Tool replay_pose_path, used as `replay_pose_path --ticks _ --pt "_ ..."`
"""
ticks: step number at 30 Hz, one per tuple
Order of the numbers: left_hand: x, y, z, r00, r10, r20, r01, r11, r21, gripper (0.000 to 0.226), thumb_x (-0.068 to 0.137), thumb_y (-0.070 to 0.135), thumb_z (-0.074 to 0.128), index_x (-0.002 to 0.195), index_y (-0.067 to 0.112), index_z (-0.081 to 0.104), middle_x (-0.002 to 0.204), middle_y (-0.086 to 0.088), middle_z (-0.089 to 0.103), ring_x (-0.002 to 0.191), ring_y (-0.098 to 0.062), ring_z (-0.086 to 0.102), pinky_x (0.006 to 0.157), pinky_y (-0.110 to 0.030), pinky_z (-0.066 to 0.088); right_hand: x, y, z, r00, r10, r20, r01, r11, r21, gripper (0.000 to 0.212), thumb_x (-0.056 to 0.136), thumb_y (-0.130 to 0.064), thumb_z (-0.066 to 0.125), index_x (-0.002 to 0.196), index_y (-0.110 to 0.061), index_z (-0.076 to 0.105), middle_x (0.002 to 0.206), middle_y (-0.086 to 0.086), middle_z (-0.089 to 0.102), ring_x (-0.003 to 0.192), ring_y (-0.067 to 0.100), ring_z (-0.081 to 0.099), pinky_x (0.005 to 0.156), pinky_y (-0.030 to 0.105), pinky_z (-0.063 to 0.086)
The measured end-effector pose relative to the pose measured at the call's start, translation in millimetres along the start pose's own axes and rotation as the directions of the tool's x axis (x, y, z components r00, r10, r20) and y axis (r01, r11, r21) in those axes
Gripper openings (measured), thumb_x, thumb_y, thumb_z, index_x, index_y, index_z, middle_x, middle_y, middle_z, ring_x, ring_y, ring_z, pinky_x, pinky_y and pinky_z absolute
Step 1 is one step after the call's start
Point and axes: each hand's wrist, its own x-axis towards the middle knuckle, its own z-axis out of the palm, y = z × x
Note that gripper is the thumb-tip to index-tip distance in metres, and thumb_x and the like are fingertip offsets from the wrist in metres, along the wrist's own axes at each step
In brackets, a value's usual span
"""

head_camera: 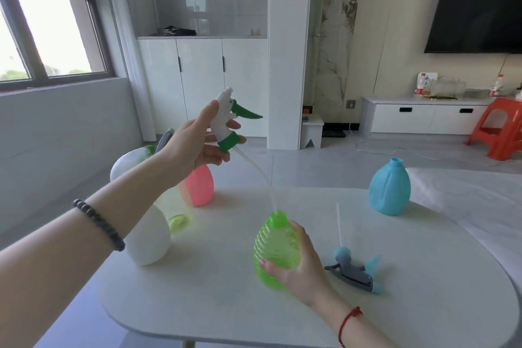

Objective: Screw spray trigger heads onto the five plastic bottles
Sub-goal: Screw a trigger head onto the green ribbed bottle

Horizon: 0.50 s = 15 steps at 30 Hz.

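My left hand (197,144) holds a white spray head with a green trigger and collar (230,118) raised above the table. Its clear dip tube (261,175) curves down, and its tip sits at the open neck of a ribbed green bottle (275,248). My right hand (296,265) grips that bottle by its lower side, upright on the table. A grey and blue spray head (354,271) lies on the table just right of it, its tube pointing away from me. An open blue bottle (389,188) stands at the far right.
A white bottle (147,237), a pale yellow-green bottle (176,212) and a pink bottle (200,186) stand at the left behind my forearm, tops partly hidden. The white table's (214,291) rounded edge runs close in front. An orange stool (497,133) stands on the floor beyond.
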Motion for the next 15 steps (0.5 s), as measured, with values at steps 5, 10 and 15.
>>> replay_pose_path --ticks 5,10,15 --pt "3.8 -8.6 5.7 1.0 -0.005 0.031 0.004 0.999 0.054 0.049 0.086 0.057 0.036 0.079 0.021 0.068 0.08 -0.005 0.075 0.046 -0.017 0.057 0.049 -0.022 0.049 0.7 0.6 1.1 1.0 0.0 -0.007 0.0 1.0 0.0 0.079 0.064 -0.031 0.079 0.128 -0.03 0.033 0.12 -0.006 0.046 0.108 0.005 0.046 0.086 0.012 0.033" --pt "0.0 -36.6 22.7 0.988 -0.11 0.11 0.084 0.971 0.224 0.05 0.08 0.06 0.039 0.089 0.02 0.067 0.091 -0.005 0.074 0.052 -0.019 0.065 0.046 -0.021 0.049 0.3 0.4 1.0 1.0 0.004 0.011 -0.004 1.0 -0.003 0.078 0.066 -0.033 0.077 0.128 -0.034 0.03 0.119 -0.009 0.043 0.107 0.004 0.044 0.088 0.016 0.032" --pt "-1.3 -63.7 47.2 0.971 -0.133 0.197 0.015 0.862 0.507 0.033 0.087 0.048 0.043 0.094 0.021 0.06 0.092 -0.003 0.069 0.055 -0.013 0.068 0.043 -0.017 0.045 0.0 1.4 1.3 1.0 0.007 0.014 -0.007 1.0 -0.006 0.079 0.066 -0.034 0.077 0.129 -0.033 0.03 0.122 -0.009 0.042 0.111 0.006 0.044 0.092 0.021 0.034"
